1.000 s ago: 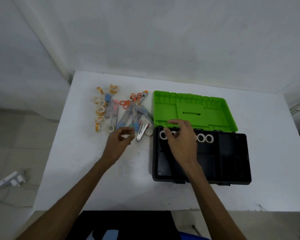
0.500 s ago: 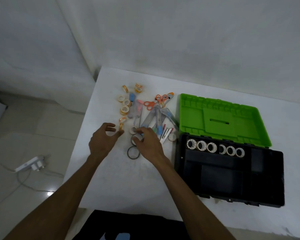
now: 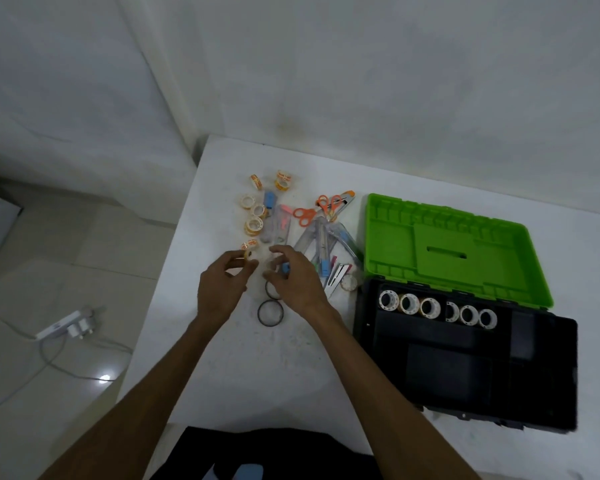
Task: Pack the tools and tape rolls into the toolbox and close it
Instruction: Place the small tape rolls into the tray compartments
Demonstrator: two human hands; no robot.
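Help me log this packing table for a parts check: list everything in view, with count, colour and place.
toolbox: one, black base, open, table right.
lid: one, green, hinged back behind the base.
tape rolls in toolbox: six, white and yellowish, row along the back compartment.
loose tape rolls: about seven, orange-and-white, far left of the pile.
scissors: two pairs, orange handles, back of the pile.
clear-packaged tools: several, exact count unclear, middle of the pile.
black rings: two, on the table near the hands.
power strip: one, white, on the floor.
left hand: pinches a small tape roll.
right hand: fingers curled over the pile; grip unclear.
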